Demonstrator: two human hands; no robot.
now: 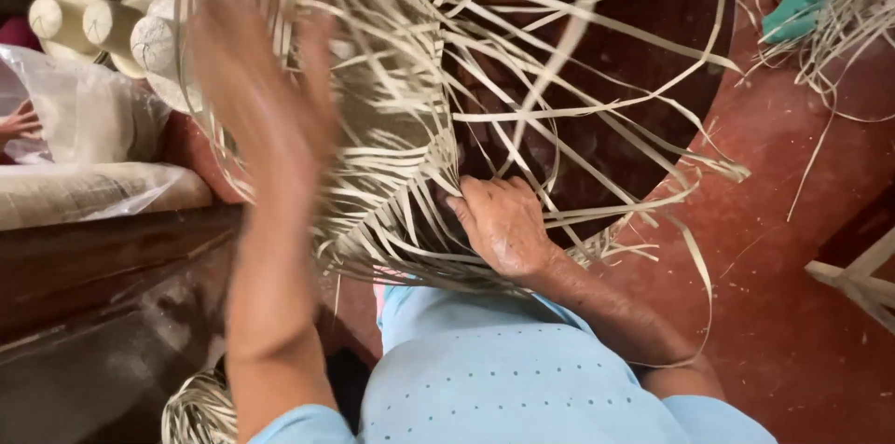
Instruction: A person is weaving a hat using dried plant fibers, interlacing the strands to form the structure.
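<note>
- The left hand (266, 94) is showing as a blur in the upper left of the frame, raised against the loose strands; whether it is gripping any of them cannot be told.
- The right hand (503, 225) is pressing at centre frame, its fingers curled into the weave and pinching strands.
- The pale, half-woven straw piece with long loose strips (392, 127) is filling the upper centre, fanning out over a dark round wooden block (643, 62).
- The red-brown floor (792, 220) is spreading across the right side.
- The clear plastic bag (79, 108) is lying at the left edge.
- The cream woven hats (103, 24) are sitting stacked at upper left.
</note>
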